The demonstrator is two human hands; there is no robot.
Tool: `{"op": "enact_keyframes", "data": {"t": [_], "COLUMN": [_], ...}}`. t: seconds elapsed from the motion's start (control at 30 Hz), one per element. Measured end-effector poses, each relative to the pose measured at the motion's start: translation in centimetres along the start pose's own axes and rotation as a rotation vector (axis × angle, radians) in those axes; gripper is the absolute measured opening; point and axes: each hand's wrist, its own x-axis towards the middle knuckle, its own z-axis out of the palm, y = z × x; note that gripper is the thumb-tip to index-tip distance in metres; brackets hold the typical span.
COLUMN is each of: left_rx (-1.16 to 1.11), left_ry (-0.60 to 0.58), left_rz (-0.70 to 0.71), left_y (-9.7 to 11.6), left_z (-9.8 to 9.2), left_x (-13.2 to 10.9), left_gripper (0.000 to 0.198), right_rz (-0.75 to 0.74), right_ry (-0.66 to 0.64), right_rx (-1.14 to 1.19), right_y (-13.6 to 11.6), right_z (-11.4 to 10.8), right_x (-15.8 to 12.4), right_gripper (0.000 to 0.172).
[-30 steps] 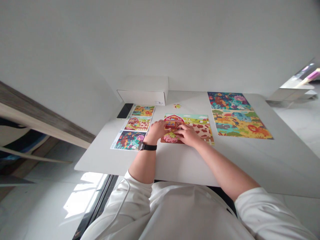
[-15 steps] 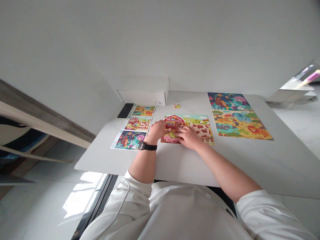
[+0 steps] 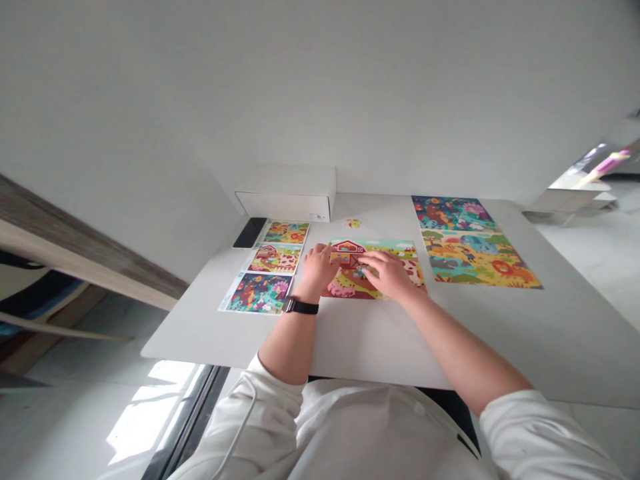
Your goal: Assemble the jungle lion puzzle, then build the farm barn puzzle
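Note:
A farm jigsaw puzzle [image 3: 343, 285] with a red barn, a pink pig and a spotted cow lies flat on the table in front of me. My left hand [image 3: 320, 268], a black watch on its wrist, rests at the puzzle's left edge with its fingers stretched over the barn side. From the right, my right hand [image 3: 387, 272] reaches across the cow, its fingers extended on the middle of the picture by the barn door. Neither hand visibly holds a piece. Behind the puzzle lies a small yellow and pink puzzle piece [image 3: 353, 223], or several close together.
At left, a reference sheet [image 3: 273, 260] shows three small pictures, beside a black phone [image 3: 251, 233]. A white box [image 3: 285, 200] stands at the back. On the right lie an undersea-like dark puzzle [image 3: 453, 213] and a safari puzzle [image 3: 477, 260], edge to edge on the white table [image 3: 370, 340].
My right hand has shifted slightly up and right, uncovering more of the pig and the lower middle of the puzzle. The left hand stays at the left edge. The view has tilted a little.

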Motion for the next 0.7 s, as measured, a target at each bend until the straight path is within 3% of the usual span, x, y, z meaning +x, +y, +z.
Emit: {"op": "enact_keyframes", "data": {"t": [0.1, 0.3, 0.5, 0.7], "left_rx": [-0.162, -0.452, -0.533, -0.546], "left_ry": [0.128, 0.245, 0.315, 0.317], "left_rz": [-0.018, -0.156, -0.244, -0.224], "left_y": [-0.1, -0.9, -1.4, -1.2], "left_z": [0.5, 1.1, 1.6, 1.7], "left_x": [0.7, 2.4, 3.1, 2.9], "left_gripper": [0.02, 0.021, 0.027, 0.028], "right_rz": [0.148, 0.36, 0.355, 0.391], "right_ry": [0.043, -0.081, -0.076, -0.161], "right_rx": [-0.022, -0.086, -0.125, -0.154], "right_y": [2.7, 7.9, 11.1, 11.6], "right_z": [-1.2, -1.8, 1.3, 4.9], "right_x": [1.9, 7.7, 14.6, 19.6], "right_gripper": [0.029, 0.029, 0.03, 0.035]}}
